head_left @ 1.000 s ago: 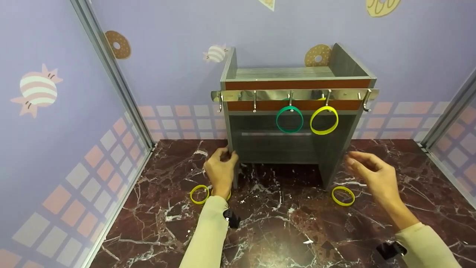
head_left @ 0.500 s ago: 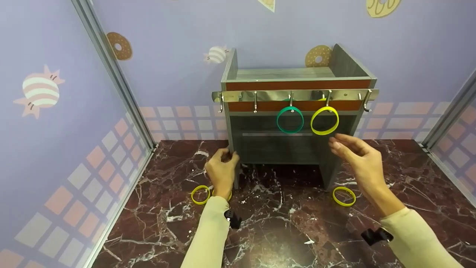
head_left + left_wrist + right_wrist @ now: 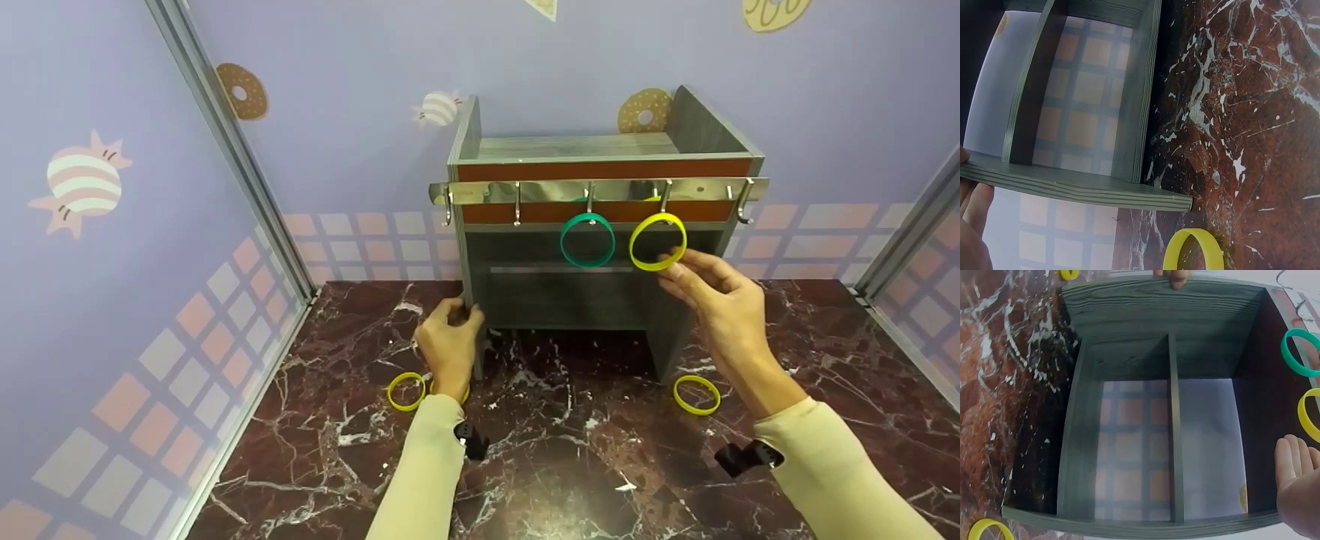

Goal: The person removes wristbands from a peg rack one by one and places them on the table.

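A grey wooden shelf unit (image 3: 562,300) stands on the dark marbled tabletop, with a metal hook rail (image 3: 540,192) across its front. My left hand (image 3: 448,341) grips the unit's left side panel (image 3: 1084,188), thumb inside and fingers outside. On two of the hooks hang a green ring (image 3: 587,240) and a yellow ring (image 3: 636,247), both thin bands. At the lower right of that yellow ring, my right hand (image 3: 724,307) pinches the band, thumb in front and fingertips behind. The right wrist view shows its fingers (image 3: 1296,461) close beside the ring.
More yellow rings lie on the table: one ring (image 3: 406,392) left of the left wrist, another partly hidden behind that wrist, and a ring (image 3: 697,395) by the unit's right foot. Patterned walls (image 3: 360,172) enclose the back and sides.
My right hand has moved left and up from beside the unit's right panel to the hanging yellow ring. The left hand has stayed on the left panel.
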{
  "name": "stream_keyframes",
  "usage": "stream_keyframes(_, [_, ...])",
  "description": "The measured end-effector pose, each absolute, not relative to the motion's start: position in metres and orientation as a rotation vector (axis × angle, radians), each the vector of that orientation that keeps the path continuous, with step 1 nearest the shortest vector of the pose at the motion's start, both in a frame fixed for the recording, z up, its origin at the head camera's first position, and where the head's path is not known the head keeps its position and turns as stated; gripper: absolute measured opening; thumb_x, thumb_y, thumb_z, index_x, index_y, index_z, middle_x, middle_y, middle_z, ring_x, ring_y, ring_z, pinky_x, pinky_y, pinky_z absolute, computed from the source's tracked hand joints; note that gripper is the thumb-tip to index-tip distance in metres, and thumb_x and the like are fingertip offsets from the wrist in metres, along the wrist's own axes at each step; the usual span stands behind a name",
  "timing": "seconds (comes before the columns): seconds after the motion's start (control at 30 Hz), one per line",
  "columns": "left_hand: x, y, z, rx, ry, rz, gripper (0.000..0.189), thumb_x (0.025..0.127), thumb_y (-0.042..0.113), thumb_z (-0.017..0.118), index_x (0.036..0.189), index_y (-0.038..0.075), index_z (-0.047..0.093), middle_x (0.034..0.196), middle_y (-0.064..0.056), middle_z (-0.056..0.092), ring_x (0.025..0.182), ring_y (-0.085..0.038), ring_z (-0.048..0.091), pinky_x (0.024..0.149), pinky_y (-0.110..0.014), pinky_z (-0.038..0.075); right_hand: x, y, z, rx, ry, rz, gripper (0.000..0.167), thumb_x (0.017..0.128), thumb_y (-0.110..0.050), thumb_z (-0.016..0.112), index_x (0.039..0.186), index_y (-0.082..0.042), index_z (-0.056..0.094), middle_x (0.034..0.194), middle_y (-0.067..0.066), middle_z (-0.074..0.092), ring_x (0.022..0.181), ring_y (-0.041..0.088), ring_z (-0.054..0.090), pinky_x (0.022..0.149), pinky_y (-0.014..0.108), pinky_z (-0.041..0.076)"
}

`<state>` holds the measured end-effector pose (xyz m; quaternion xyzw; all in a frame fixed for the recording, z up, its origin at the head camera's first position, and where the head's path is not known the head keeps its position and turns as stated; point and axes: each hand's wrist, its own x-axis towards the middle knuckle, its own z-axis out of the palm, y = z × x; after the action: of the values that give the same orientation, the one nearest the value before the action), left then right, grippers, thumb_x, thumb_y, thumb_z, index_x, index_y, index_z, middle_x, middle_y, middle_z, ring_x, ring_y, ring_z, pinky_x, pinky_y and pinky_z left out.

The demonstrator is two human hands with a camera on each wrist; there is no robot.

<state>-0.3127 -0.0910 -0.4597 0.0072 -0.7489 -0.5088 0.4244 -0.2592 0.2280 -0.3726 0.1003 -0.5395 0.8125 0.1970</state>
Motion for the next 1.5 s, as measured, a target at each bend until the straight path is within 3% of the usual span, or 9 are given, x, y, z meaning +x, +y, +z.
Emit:
stream_keyframes(0.5, [-0.311,-0.091,-0.459,0.019,-1.889,-1.311,0.008,0.078,0.002,0.084,0.085,0.004,0.080,0.079,-0.005,0.078,0.068,-0.020,0.073,0.065,-0.037,0.059,-0.260,0.223,-0.359,0.274,-1.371,2.290,0.018,0.094,0.009,0.074,0.110,0.015,0.071,0.101,0.023,0.076,0.090,0.028,0.077,0.084,0.038,0.062])
stream_keyframes(1.5, [-0.313,-0.091,-0.463,0.013,-1.861,-1.303,0.009,0.078,0.002,0.085,0.085,0.004,0.080,0.079,-0.005,0.078,0.069,-0.019,0.073,0.065,-0.036,0.059,-0.240,0.231,-0.331,0.340,-1.189,2.352,0.018,0.094,0.013,0.071,0.111,0.018,0.069,0.100,0.028,0.075,0.089,0.031,0.077,0.083,0.038,0.062])
